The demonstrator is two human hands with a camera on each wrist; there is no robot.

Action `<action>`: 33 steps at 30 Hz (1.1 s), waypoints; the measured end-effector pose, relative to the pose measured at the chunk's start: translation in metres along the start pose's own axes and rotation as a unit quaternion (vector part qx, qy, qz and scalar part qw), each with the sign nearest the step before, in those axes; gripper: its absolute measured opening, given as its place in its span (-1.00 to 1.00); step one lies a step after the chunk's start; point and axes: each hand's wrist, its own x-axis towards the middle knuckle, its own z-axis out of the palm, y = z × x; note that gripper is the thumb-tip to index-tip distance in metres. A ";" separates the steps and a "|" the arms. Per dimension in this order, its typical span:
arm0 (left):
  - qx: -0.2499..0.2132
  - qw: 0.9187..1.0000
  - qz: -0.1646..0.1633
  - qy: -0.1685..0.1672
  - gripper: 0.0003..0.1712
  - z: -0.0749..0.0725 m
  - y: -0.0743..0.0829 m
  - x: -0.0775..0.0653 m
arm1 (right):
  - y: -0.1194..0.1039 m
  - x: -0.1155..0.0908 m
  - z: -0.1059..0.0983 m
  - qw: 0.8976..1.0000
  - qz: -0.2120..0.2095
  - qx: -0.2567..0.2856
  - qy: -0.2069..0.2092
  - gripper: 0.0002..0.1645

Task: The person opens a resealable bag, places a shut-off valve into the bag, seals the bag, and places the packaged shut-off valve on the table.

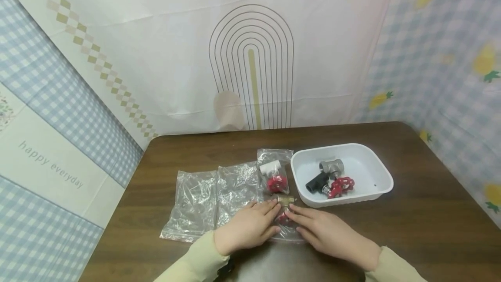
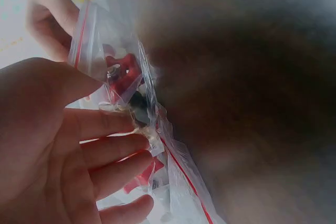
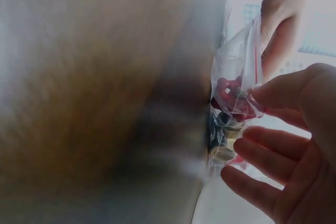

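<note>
A brass valve (image 1: 285, 200) with a red handwheel (image 3: 229, 90) is inside a clear zip bag (image 1: 287, 233) near the front of the table. My left hand (image 1: 250, 225) rests at the bag's left side, its fingers extended toward the valve. From the right, my right hand (image 1: 326, 232) touches the bag with relaxed, spread fingers close to the handwheel. In the left wrist view, the bag's red zip strip (image 2: 184, 166) shows past the fingertips. The hands partly cover the bag in the head view.
Two flat clear bags (image 1: 195, 203) lie to the left. Behind the hands is another bag holding a white valve (image 1: 270, 167) with a red wheel. A white tray (image 1: 372, 173) at the right contains a grey metal valve (image 1: 332, 166), a black fitting (image 1: 318, 182) and red handwheels (image 1: 341, 186).
</note>
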 end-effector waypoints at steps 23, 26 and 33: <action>-0.014 0.999 -0.045 -0.012 -0.34 0.005 -0.012 0.021 | 0.007 0.020 0.007 0.995 0.089 0.039 -0.026 -0.42; -0.018 0.999 -0.046 -0.009 -0.34 0.007 -0.013 0.020 | 0.006 0.021 0.009 0.995 0.086 0.036 -0.022 -0.42; -0.015 0.999 -0.044 -0.001 -0.36 0.010 -0.015 0.019 | 0.005 0.022 0.010 0.995 0.087 0.036 -0.020 -0.43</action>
